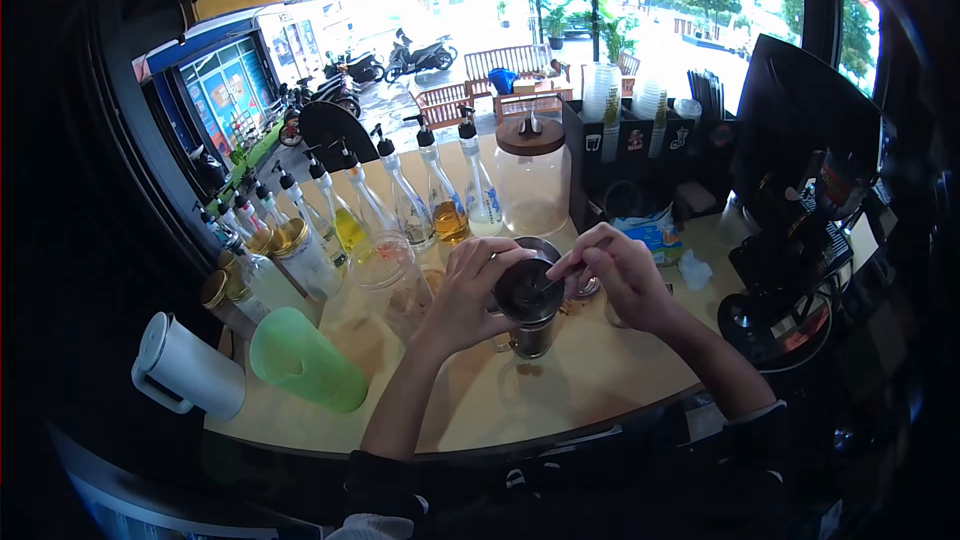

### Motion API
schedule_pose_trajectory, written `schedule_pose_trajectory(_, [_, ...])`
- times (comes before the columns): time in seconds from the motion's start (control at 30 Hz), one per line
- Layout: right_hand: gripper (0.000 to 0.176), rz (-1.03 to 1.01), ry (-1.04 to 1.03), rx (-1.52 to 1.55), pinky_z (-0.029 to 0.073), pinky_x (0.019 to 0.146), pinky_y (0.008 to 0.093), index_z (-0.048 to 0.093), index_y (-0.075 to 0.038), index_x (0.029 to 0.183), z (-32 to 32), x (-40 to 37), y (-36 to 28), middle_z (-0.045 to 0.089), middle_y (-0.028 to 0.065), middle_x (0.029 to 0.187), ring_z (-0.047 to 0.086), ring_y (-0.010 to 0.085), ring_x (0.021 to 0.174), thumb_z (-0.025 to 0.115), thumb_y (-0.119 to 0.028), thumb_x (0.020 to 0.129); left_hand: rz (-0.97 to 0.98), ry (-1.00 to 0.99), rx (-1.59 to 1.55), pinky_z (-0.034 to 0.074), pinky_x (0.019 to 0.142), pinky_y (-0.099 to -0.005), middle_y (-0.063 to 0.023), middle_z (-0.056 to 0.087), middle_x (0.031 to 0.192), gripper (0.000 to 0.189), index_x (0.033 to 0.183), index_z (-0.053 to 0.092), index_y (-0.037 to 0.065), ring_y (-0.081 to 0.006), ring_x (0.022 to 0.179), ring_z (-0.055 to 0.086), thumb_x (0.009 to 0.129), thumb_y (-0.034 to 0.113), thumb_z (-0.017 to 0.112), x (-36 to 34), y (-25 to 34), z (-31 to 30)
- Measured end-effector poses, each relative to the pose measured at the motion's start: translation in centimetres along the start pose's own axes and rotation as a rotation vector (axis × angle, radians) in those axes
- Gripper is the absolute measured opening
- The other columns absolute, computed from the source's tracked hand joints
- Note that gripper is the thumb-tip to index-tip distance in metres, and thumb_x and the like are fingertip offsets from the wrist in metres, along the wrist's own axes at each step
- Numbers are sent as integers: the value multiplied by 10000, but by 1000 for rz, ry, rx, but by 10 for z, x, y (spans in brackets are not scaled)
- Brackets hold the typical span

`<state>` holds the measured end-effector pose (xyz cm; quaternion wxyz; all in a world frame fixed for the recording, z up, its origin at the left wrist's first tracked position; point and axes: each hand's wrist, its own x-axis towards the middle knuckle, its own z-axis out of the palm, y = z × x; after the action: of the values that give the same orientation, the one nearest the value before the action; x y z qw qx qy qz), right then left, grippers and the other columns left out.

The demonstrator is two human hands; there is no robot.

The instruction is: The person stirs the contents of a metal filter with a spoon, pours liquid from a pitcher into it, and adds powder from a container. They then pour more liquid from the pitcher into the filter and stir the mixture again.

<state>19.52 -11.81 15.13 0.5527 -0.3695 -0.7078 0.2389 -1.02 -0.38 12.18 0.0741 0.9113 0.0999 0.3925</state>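
Observation:
Over the counter's middle, my left hand is wrapped round the side of a dark metal cup, thumb low and fingers at the rim. Beneath this cup stands a small glass with dark contents. From the right, my right hand reaches to the rim with its fingers pinched on a thin utensil whose lower end dips into the cup; I cannot tell its exact kind. A clear jar is just left of my left hand. Brown crumbs lie in front of the glass.
A green pitcher and a white jug stand at left. Pump bottles line the back, beside a large lidded glass jar. A black cup holder and a dark machine occupy the right.

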Motion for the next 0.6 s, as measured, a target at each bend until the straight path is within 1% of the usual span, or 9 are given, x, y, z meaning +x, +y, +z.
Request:
schedule_pose_trajectory(0.03, [167, -1, -2, 0, 532, 659, 263, 490, 7, 965, -2, 2, -2, 694, 108, 899, 657, 109, 715, 381, -110, 1011, -7, 1, 5, 363, 977, -419, -57, 511, 1180, 786, 1220, 549, 137, -273, 1135, 493, 514, 240, 878, 0, 0, 0])
schedule_pose_trajectory(0.1, [171, 92, -79, 4, 537, 666, 265, 490, 10, 970, -6, 4, -8, 692, 108, 899, 664, 113, 729, 391, -124, 1012, -14, -8, 25, 365, 980, -422, -57, 510, 1185, 784, 1220, 549, 139, -276, 1137, 492, 515, 243, 877, 1, 0, -2])
schedule_pose_trajectory(0.23, [170, 139, -72, -71, 542, 674, 269, 497, 12, 964, -15, 16, -12, 687, 103, 880, 669, 116, 740, 393, -115, 1009, -18, -51, 43, 370, 996, -434, -58, 505, 1201, 787, 1228, 543, 143, -286, 1140, 491, 521, 247, 874, 3, 3, -5])
schedule_pose_trajectory(0.3, [161, 90, -26, -7, 548, 666, 270, 505, 10, 953, -9, 20, -14, 679, 88, 841, 673, 122, 726, 402, -102, 1003, -27, -62, 38, 368, 1003, -437, -59, 502, 1205, 793, 1234, 539, 144, -288, 1147, 487, 523, 246, 873, 4, 4, -6])
schedule_pose_trajectory(0.37, [146, 76, -57, -15, 546, 647, 269, 508, 8, 943, -7, 21, -16, 672, 81, 808, 672, 123, 705, 415, -91, 994, -32, -73, 36, 366, 1010, -440, -61, 500, 1209, 799, 1240, 534, 144, -290, 1153, 483, 524, 245, 873, 6, 5, -8])
schedule_pose_trajectory(0.43, [124, 68, -139, -176, 538, 632, 268, 506, 12, 950, -9, 21, -17, 669, 85, 794, 671, 127, 691, 430, -80, 983, -27, -100, 70, 364, 1015, -440, -63, 495, 1217, 808, 1248, 524, 141, -290, 1174, 473, 526, 242, 872, 6, 6, -10])
schedule_pose_trajectory(0.47, [99, 46, -85, -135, 528, 619, 269, 502, 17, 947, -10, 23, -16, 666, 91, 781, 669, 136, 673, 441, -59, 966, -28, -99, 70, 364, 1015, -440, -63, 495, 1217, 808, 1248, 524, 141, -290, 1174, 473, 526, 242, 872, 6, 7, -10])
schedule_pose_trajectory(0.57, [82, -3, -79, -134, 521, 602, 273, 500, 21, 949, -6, 26, -14, 663, 90, 768, 664, 144, 648, 452, -46, 952, -54, -94, 38, 340, 1016, -450, -45, 495, 1184, 809, 1240, 519, 164, -278, 1163, 483, 498, 186, 840, 8, 8, -12])
schedule_pose_trajectory(0.6, [80, -2, -138, -150, 516, 592, 277, 502, 24, 948, -3, 27, -16, 659, 92, 762, 660, 153, 632, 455, -41, 947, -57, -117, 54, 341, 1025, -450, -53, 491, 1203, 807, 1245, 519, 156, -285, 1178, 472, 514, 211, 855, 9, 9, -14])
